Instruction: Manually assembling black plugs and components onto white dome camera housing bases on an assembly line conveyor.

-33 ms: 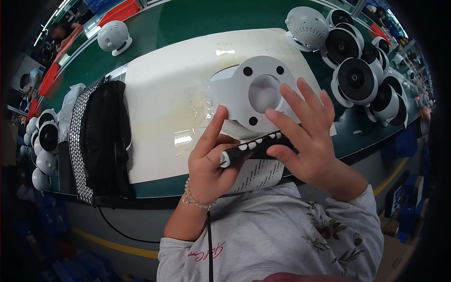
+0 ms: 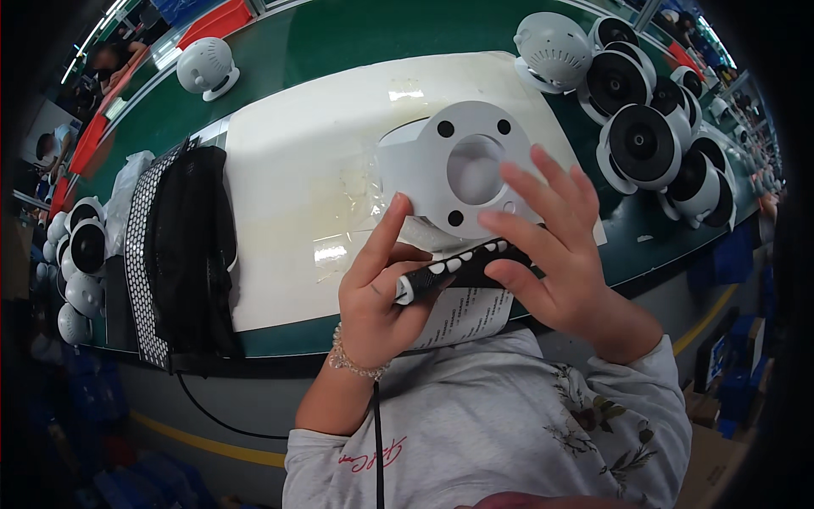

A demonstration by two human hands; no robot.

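A white camera [image 2: 405, 174] lies on the cream board, its round base [image 2: 476, 115] facing up. Three black round pads sit around the base's wide central hole; a fourth circle, without black, shows beside my right fingers. My left hand [image 2: 377, 293] grips a bent sheet of black round pads [image 2: 458, 261], with white round gaps along its fold and printed backing [image 2: 468, 316] hanging below. The left index finger is stretched out to the camera's side. My right hand [image 2: 555, 254] is spread over the base's right edge, thumb near the sheet; nothing shows between its fingers.
White cameras with black fronts [image 2: 644, 144] crowd the right side of the green table [image 2: 339, 38], with more at the far left [image 2: 85, 293]. One camera [image 2: 206, 66] stands alone at the back left. A black mesh bag [image 2: 191, 254] lies left of the cream board [image 2: 280, 212].
My right hand has shifted slightly, uncovering the circle without black on the base. The base has moved a touch to the left. My left hand keeps its grip on the sheet.
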